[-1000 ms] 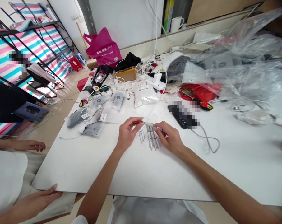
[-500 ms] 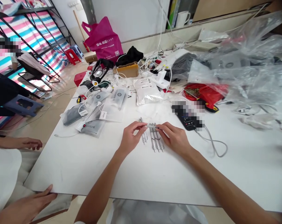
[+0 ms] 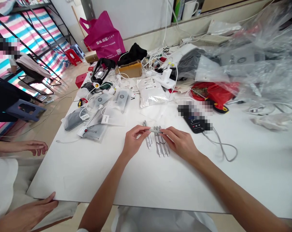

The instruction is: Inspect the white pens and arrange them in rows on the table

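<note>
My left hand [image 3: 135,140] pinches one end of a slim silver-grey pen [image 3: 155,130] between thumb and fingertips. The other end sits in the closed fingers of my right hand [image 3: 181,141]. The held pen lies crosswise, just over the table. Below it, three silver pens with clear ends [image 3: 163,150] lie side by side, their upper parts partly behind the held one. Close to my left fingertips rests a smaller group of similar pens [image 3: 149,141]. Fingers cover both tips of the held pen.
A phone with a cable [image 3: 196,124] lies right of my hands on the white table [image 3: 146,183]. Grey packaged pouches [image 3: 95,131] lie left, a white parcel [image 3: 151,92] behind. Clear plastic bags [image 3: 264,64] pile up at right. A co-worker's hand [image 3: 36,146] is at the left edge.
The view has shifted slightly. Both hands keep hold of the pen, which now slants a little differently. The co-worker's upper hand has moved slightly right.
</note>
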A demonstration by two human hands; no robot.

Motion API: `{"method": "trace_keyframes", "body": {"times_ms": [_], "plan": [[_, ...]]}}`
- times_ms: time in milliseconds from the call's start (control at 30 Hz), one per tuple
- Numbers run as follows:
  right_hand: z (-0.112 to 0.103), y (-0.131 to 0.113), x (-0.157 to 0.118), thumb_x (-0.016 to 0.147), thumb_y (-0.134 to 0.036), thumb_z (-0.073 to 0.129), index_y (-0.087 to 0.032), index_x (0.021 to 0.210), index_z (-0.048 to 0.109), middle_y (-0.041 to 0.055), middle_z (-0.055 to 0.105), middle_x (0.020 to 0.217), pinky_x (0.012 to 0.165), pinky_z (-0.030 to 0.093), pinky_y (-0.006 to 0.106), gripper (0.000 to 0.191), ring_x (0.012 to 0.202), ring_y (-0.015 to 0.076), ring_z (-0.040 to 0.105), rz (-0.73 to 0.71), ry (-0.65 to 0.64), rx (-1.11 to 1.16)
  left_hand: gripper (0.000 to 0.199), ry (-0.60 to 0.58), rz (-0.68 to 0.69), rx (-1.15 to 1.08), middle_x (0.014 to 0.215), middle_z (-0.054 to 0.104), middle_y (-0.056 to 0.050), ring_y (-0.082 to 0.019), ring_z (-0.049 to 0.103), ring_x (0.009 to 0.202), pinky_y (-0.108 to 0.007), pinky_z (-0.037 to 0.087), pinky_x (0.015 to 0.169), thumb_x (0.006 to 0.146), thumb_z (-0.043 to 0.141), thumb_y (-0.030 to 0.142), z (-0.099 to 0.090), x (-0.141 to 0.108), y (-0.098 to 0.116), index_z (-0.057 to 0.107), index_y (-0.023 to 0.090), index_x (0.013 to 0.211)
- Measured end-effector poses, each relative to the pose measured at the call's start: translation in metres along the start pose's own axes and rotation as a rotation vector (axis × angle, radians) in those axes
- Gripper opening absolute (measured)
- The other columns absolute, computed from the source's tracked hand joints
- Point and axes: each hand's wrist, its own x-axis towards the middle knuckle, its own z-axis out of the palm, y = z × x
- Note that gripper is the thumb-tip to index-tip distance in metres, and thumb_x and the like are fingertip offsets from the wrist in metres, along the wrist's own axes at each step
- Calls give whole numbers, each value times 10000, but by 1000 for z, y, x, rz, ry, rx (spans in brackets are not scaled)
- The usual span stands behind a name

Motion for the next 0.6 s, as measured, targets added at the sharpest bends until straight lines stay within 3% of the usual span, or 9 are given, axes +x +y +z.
{"method": "trace_keyframes", "body": {"times_ms": [200, 333, 600], "plan": [[1, 2, 1, 1089, -260, 589, -175, 1238, 630, 21, 750, 892, 587, 423, 278, 176, 649, 134, 645, -8, 15, -16, 198, -23, -26, -13, 970, 737, -48, -173, 668, 912, -296, 548, 830, 904, 810, 359, 0, 0, 1, 836, 230, 1051], [2, 3, 0, 1100, -269, 567, -187, 1155, 628, 18, 748, 891, 574, 400, 288, 116, 647, 132, 643, -23, -27, 5, 228, -26, -89, -2, 949, 752, -52, -166, 667, 845, -295, 542, 787, 891, 817, 404, 0, 0, 0, 834, 217, 1021], [5, 1, -3, 1108, -260, 535, -184, 1142, 631, 21, 722, 866, 558, 378, 287, 126, 630, 129, 619, -38, -54, 15, 233, -23, -70, -11, 901, 748, -53, -171, 667, 841, -294, 534, 766, 869, 838, 415, 0, 0, -2, 855, 220, 995]]}}
